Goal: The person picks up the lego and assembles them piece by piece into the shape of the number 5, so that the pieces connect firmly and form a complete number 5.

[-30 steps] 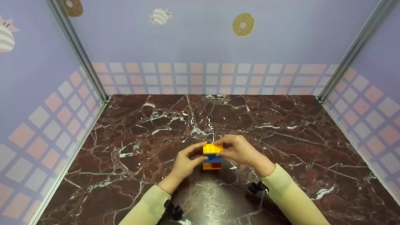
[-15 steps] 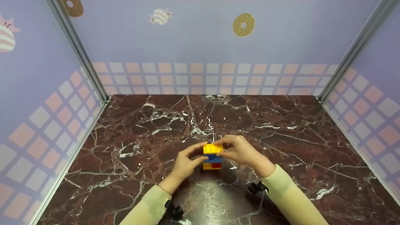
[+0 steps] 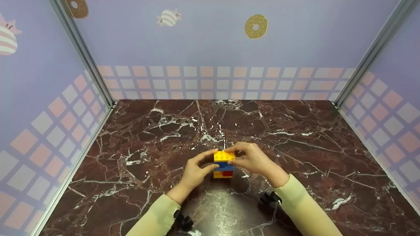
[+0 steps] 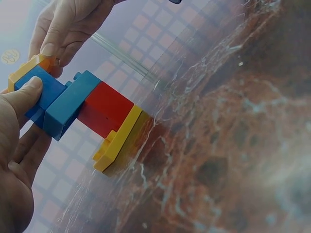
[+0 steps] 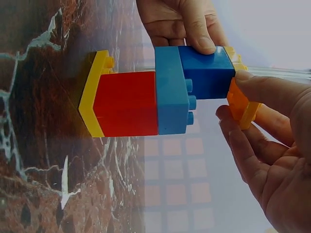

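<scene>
A small tower of toy building bricks stands upright on the tabletop between both hands. In the right wrist view, a thin yellow base brick (image 5: 92, 104) carries a red brick (image 5: 127, 104), then a light blue brick (image 5: 171, 102). A dark blue brick (image 5: 209, 73) sits above, offset to one side so that some studs below show. Topmost is a yellow brick (image 3: 224, 155), overhanging the dark blue one. My left hand (image 3: 194, 171) pinches the dark blue brick between thumb and fingers. My right hand (image 3: 252, 159) grips the top yellow brick, thumb at its near side.
The dark red marbled tabletop (image 3: 157, 131) surrounds the tower. Purple patterned panels (image 3: 210, 42) rise at the back and both sides, joined by metal corner posts (image 3: 82, 49). Black wrist cameras (image 3: 183, 220) sit under both forearms, low over the table.
</scene>
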Action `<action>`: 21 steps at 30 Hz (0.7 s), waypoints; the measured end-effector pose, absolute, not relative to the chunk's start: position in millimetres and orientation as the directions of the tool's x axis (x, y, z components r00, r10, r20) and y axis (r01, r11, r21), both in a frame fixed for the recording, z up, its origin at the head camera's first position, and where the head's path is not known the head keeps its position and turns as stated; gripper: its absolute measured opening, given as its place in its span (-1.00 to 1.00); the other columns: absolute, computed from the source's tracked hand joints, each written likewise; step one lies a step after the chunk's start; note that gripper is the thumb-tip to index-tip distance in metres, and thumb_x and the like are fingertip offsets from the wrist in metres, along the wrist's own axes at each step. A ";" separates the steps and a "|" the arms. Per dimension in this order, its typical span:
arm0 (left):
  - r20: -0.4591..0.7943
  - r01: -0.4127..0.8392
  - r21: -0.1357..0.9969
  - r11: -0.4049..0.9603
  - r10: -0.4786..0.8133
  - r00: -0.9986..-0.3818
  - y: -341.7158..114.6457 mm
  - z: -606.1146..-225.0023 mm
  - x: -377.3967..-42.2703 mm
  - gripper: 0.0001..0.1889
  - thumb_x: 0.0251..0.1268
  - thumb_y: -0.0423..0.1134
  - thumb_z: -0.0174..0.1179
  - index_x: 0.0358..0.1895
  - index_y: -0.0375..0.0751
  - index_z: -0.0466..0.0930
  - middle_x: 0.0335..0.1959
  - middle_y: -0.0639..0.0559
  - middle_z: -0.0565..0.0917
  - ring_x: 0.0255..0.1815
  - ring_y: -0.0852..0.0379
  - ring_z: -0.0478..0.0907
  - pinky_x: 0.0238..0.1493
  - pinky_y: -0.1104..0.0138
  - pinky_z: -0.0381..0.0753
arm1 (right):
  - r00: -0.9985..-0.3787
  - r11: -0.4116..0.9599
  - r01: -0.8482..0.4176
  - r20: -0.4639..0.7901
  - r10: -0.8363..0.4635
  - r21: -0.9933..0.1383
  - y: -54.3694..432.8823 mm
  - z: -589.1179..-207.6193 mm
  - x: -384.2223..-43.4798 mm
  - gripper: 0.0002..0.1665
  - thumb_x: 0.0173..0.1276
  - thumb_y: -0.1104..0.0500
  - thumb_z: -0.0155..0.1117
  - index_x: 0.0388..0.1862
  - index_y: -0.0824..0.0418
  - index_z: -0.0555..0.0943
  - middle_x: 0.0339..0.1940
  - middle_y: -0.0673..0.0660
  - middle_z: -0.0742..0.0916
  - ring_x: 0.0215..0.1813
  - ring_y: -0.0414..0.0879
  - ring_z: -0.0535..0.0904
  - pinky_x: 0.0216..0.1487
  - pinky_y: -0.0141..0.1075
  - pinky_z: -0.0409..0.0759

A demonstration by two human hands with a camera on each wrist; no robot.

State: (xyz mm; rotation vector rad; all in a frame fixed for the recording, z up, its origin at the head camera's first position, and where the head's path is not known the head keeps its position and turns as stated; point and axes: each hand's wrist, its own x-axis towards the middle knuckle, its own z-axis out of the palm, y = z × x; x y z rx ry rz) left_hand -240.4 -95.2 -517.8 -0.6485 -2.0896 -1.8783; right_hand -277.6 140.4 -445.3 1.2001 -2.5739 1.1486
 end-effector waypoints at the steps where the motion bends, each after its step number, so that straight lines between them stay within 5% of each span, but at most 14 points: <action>1: 0.474 0.488 0.871 0.064 0.154 -0.867 -95.1 -518.6 -240.9 -0.49 0.22 -0.40 0.43 0.26 -0.39 0.61 0.20 -0.29 0.70 0.11 0.19 0.70 0.19 0.14 0.74 | -0.690 0.410 -0.687 0.362 -0.627 -0.600 140.6 -446.0 -277.7 -0.60 0.22 0.26 0.54 0.06 0.28 0.74 -0.01 0.21 0.82 0.05 0.10 0.75 0.12 -0.15 0.77; 21: 0.465 0.483 0.874 0.053 0.193 -0.864 -96.6 -520.0 -240.4 -0.44 0.24 -0.40 0.42 0.31 -0.45 0.53 0.20 -0.31 0.69 0.16 0.09 0.70 0.20 0.14 0.74 | -0.681 0.370 -0.690 0.386 -0.623 -0.622 142.8 -452.6 -278.8 -0.59 0.25 0.25 0.53 0.08 0.31 0.73 0.02 0.24 0.81 0.03 0.11 0.76 0.06 -0.22 0.80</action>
